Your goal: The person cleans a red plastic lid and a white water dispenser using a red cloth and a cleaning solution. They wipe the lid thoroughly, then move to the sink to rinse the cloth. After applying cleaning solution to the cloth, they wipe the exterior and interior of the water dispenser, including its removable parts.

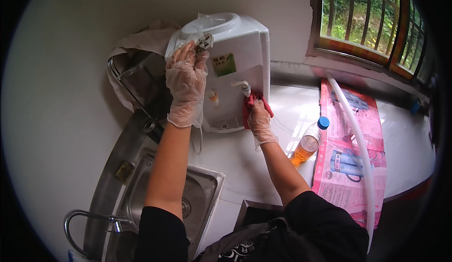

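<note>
A white countertop water dispenser [235, 50] stands against the wall in front of me. My left hand [187, 81], in a clear plastic glove, is raised before its left side; a small crumpled grey-white thing [204, 42] shows at the fingertips, and the grip on it is unclear. My right hand [261, 120], also gloved, holds a red cloth [249, 111] against the dispenser's lower front, just below the white tap [243, 85]. Left of that tap is a second tap with an orange part [213, 97]. A drip grille [227, 123] lies at the base, partly covered by the cloth.
A bottle with a blue cap [307, 145] and orange liquid stands right of my right arm. Beyond it, a white hose [356, 131] crosses pink printed cardboard [328, 187]. At the lower left are a steel sink [201, 187] and curved faucet [70, 223]. A draped cloth [141, 43] hangs behind left.
</note>
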The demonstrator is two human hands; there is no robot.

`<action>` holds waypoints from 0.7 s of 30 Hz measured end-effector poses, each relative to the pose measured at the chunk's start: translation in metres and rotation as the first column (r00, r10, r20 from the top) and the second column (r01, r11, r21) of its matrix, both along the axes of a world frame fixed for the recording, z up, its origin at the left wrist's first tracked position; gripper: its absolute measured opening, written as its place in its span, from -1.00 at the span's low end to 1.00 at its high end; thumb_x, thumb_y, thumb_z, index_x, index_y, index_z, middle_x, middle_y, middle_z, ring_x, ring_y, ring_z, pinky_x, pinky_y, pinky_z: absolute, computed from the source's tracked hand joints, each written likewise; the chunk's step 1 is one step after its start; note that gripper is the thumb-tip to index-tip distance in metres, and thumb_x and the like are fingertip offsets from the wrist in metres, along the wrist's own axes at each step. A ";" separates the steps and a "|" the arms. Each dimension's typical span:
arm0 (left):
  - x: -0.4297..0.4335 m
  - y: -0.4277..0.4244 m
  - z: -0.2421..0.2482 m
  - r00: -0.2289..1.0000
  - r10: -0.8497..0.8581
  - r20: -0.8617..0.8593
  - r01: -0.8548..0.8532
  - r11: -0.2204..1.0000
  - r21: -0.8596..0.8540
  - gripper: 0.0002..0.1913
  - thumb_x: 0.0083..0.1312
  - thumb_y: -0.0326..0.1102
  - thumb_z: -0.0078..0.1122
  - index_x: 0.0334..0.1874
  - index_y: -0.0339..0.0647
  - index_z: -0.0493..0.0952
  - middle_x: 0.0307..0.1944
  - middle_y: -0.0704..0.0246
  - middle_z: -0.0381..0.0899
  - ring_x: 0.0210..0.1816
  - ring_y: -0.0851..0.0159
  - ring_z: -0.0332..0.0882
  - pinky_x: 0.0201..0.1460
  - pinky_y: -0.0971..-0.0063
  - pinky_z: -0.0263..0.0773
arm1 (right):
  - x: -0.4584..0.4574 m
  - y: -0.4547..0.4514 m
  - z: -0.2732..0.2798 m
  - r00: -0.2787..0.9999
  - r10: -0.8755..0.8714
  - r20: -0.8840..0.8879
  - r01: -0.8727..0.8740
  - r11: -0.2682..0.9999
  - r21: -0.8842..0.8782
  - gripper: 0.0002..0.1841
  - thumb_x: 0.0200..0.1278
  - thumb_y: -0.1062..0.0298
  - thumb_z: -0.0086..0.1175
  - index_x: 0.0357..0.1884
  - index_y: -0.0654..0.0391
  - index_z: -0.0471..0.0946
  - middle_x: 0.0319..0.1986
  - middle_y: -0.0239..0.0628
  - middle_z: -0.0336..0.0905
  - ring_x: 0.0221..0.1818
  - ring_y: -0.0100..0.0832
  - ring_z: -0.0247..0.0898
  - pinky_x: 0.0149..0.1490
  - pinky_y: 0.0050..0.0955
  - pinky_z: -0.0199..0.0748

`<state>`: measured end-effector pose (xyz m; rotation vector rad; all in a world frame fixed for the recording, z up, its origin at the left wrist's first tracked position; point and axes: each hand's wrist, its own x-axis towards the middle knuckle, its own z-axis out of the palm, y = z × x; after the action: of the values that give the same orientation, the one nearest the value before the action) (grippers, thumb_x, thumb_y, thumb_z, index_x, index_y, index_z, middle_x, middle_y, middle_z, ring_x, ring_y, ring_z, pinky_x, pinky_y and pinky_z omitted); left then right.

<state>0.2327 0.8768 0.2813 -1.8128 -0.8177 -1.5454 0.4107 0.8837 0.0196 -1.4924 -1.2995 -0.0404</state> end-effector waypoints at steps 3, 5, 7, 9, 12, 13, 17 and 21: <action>0.002 0.003 0.000 1.000 0.008 -0.012 -0.007 0.999 0.042 -0.70 0.16 -0.28 0.33 -0.10 -0.25 0.63 -0.14 0.29 0.68 -0.05 0.14 0.60 0.13 0.29 0.39 | -0.012 0.009 -0.035 0.971 0.123 -0.204 -0.127 0.992 -0.005 -0.64 0.17 0.36 0.06 0.03 0.20 0.42 -0.09 0.00 0.49 -0.05 0.00 0.47 -0.05 -0.11 0.48; -0.009 0.003 -0.008 0.999 0.045 -0.012 -0.045 0.999 0.021 -0.70 0.16 -0.28 0.33 -0.09 -0.26 0.63 -0.14 0.29 0.68 -0.05 0.13 0.60 0.14 0.28 0.39 | -0.037 -0.027 0.011 0.998 0.016 0.060 -0.009 0.994 -0.112 -0.68 0.13 0.34 0.09 -0.06 0.20 0.43 -0.15 -0.01 0.49 -0.10 0.01 0.47 -0.09 -0.10 0.48; -0.004 0.004 -0.006 0.999 0.036 -0.015 -0.036 0.999 0.010 -0.70 0.15 -0.29 0.34 -0.09 -0.26 0.62 -0.13 0.29 0.68 -0.05 0.12 0.60 0.14 0.28 0.39 | -0.050 -0.016 0.014 0.994 -0.001 -0.110 -0.005 0.999 -0.054 -0.62 0.09 0.34 0.12 -0.07 0.31 0.39 -0.17 0.07 0.46 -0.09 0.05 0.43 -0.04 -0.11 0.43; -0.003 0.005 -0.002 1.000 0.021 -0.013 -0.021 1.000 0.010 -0.70 0.15 -0.29 0.34 -0.09 -0.26 0.62 -0.12 0.29 0.68 -0.05 0.12 0.60 0.14 0.27 0.39 | -0.074 -0.010 0.024 0.996 -0.056 -0.073 0.055 0.998 -0.018 -0.50 0.05 0.41 0.11 0.06 0.41 0.34 -0.06 0.19 0.39 -0.02 0.12 0.37 0.04 -0.12 0.41; 0.000 0.003 -0.002 1.000 -0.013 -0.011 0.013 1.000 0.001 -0.70 0.15 -0.30 0.34 -0.10 -0.26 0.62 -0.11 0.28 0.67 -0.04 0.11 0.59 0.14 0.28 0.39 | -0.108 -0.006 0.053 0.994 -0.107 0.037 0.103 0.989 0.102 -0.39 0.01 0.47 0.08 0.16 0.49 0.26 0.04 0.27 0.30 0.05 0.20 0.29 0.14 -0.09 0.34; -0.002 0.002 -0.001 1.000 -0.002 -0.020 0.002 1.000 0.003 -0.70 0.14 -0.30 0.34 -0.10 -0.25 0.62 -0.12 0.28 0.67 -0.04 0.12 0.59 0.14 0.28 0.39 | -0.112 -0.007 0.071 0.996 -0.059 0.069 0.045 0.981 0.187 -0.37 -0.02 0.49 0.05 0.19 0.48 0.25 0.06 0.27 0.29 0.07 0.24 0.26 0.20 -0.05 0.28; -0.003 0.004 -0.001 0.998 0.026 -0.053 -0.026 1.000 0.007 -0.70 0.15 -0.28 0.33 -0.10 -0.24 0.63 -0.13 0.29 0.67 -0.05 0.14 0.59 0.13 0.31 0.39 | -0.098 -0.001 0.084 0.973 -0.093 0.211 0.028 0.956 0.292 -0.36 -0.02 0.48 0.02 0.23 0.31 0.28 0.10 0.17 0.29 0.12 0.19 0.22 0.24 0.05 0.18; -0.007 0.006 -0.002 0.998 0.054 -0.043 -0.053 0.999 0.008 -0.71 0.16 -0.23 0.32 -0.11 -0.22 0.63 -0.15 0.31 0.67 -0.06 0.16 0.59 0.13 0.31 0.37 | -0.060 -0.010 0.071 0.934 0.176 0.310 -0.223 0.967 0.124 -0.42 0.01 0.49 0.07 0.18 0.30 0.32 0.05 0.18 0.31 0.09 0.23 0.23 0.18 0.10 0.16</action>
<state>0.2255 0.8831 0.2790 -1.7991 -0.8329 -1.4683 0.3505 0.8734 0.0909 -1.2442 -1.6468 -0.2374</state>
